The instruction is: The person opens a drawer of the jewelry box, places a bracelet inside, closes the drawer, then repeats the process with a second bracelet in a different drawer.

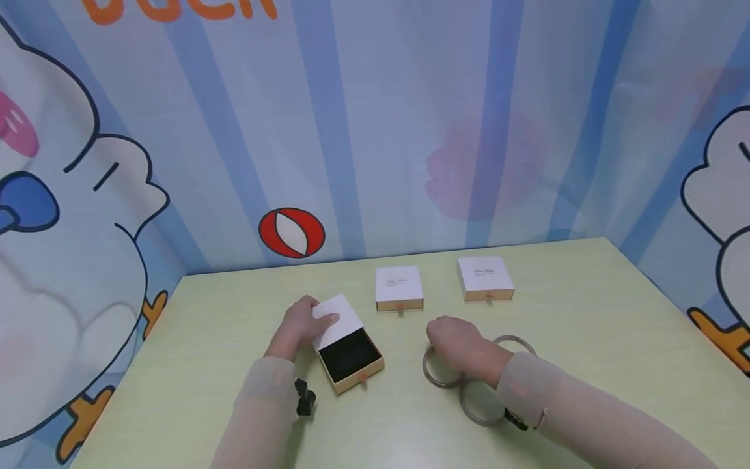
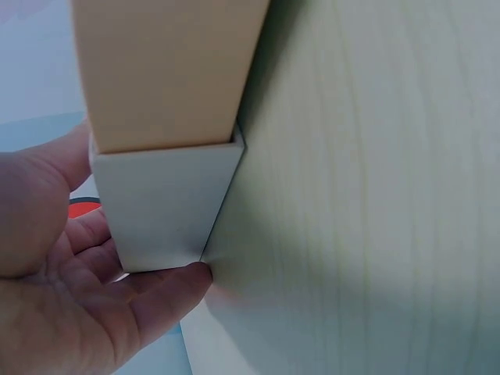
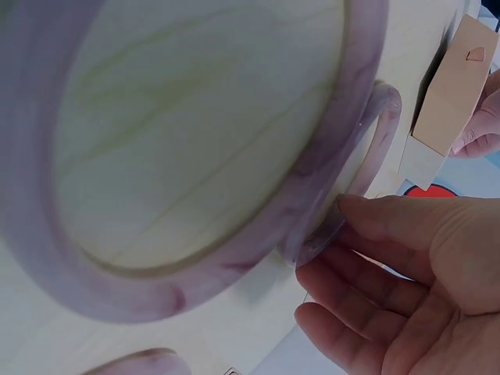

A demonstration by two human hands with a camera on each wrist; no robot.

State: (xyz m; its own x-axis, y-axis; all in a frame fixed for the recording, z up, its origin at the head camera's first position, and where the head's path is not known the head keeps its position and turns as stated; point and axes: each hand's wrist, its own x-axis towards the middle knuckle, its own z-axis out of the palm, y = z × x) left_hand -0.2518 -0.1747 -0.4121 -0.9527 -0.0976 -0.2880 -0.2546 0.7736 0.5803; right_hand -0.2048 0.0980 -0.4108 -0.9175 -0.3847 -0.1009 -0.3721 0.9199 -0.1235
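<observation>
A white box sleeve (image 1: 346,319) has its tan drawer (image 1: 359,376) pulled partly out, showing a black lining. My left hand (image 1: 297,329) grips the sleeve, thumb on top and fingers around its back end, as the left wrist view also shows. To the right, my right hand (image 1: 459,345) pinches the edge of a greyish-purple bangle (image 3: 388,109) between thumb and fingers. Another bangle (image 1: 471,413) lies just in front of that hand, and a third bangle (image 1: 520,338) lies behind the wrist, partly hidden by the arm. A bangle (image 3: 180,301) fills much of the right wrist view.
Two closed white boxes stand toward the back of the pale wooden table (image 1: 222,365): one box (image 1: 399,286) near the middle, the other box (image 1: 485,277) farther right. A printed blue-striped curtain (image 1: 387,143) hangs behind the table.
</observation>
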